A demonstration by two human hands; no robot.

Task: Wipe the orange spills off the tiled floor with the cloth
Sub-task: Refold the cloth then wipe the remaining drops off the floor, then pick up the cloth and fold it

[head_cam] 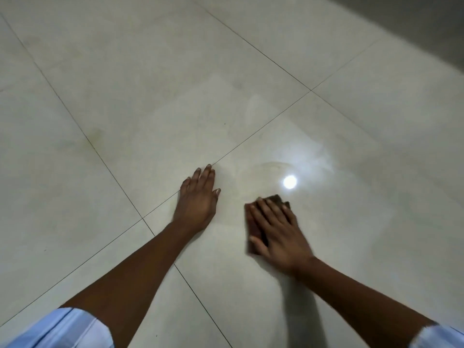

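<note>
On the floor in front of the person, the right hand [273,229] lies flat on top of the cloth [253,227]. Its fingers are straight and a little spread, and they press the cloth down on the tile; the thumb lies along the cloth's left edge. The cloth is dark, brownish red and folded small. It shows only at the left side of the hand and beyond the fingertips. This hand looks a bit blurred.

The left hand [198,198] is near, apart from the cloth, palm down on the tiled floor [125,71]. Its fingers are straight and close together, its arm is stretched out, and the fingertips reach a grout line.

Both forearms are bare, with light blue sleeves [62,327] at the lower corners. Beyond the cloth a bright round lamp reflection [289,182] shines on the glossy tile, with a faint curved streak [272,165] just beside it. Well apart to the left, a faint yellowish mark [96,133] lies near another grout line.
</note>
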